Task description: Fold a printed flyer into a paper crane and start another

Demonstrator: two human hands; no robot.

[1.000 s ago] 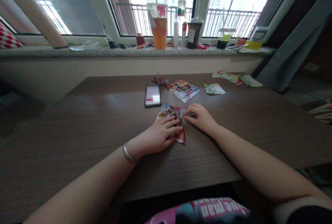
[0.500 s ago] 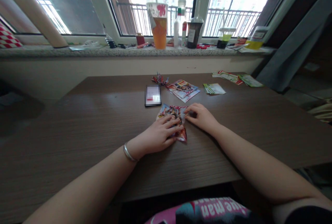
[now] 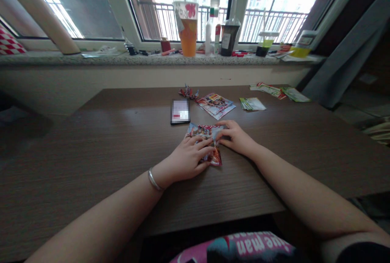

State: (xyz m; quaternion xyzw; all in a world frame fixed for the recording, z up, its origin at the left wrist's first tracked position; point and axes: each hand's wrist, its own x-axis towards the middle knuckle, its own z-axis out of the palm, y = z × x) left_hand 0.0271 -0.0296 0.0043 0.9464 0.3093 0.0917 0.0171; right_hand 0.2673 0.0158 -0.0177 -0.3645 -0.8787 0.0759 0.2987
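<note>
A creased, colourful printed sheet (image 3: pixel 205 129) lies on the brown table in front of me; whether it is paper or a thin wrapper I cannot tell. My left hand (image 3: pixel 192 157) rests flat across its middle, fingers stretched and slightly spread, covering its lower left part. At the sheet's right edge is my right hand (image 3: pixel 236 136), its fingers bent but apart, with the tips touching the sheet's upper right side. Just beyond, a stack of similar printed sheets (image 3: pixel 216 105) lies next to a crumpled red-and-blue wrapper (image 3: pixel 189 92).
A phone (image 3: pixel 180 112) with a blurred screen lies beyond my left hand. Green-and-white cards (image 3: pixel 252 104) and more printed slips (image 3: pixel 269 89) are at the back right. The windowsill (image 3: pixel 146 59) holds an orange drink cup (image 3: pixel 188 35), a dark cup (image 3: pixel 229 37) and bottles.
The sheet looks flatter, and its lower right corner has shifted slightly right. My right hand's fingers have spread a little at its edge. My left hand stays on the sheet.
</note>
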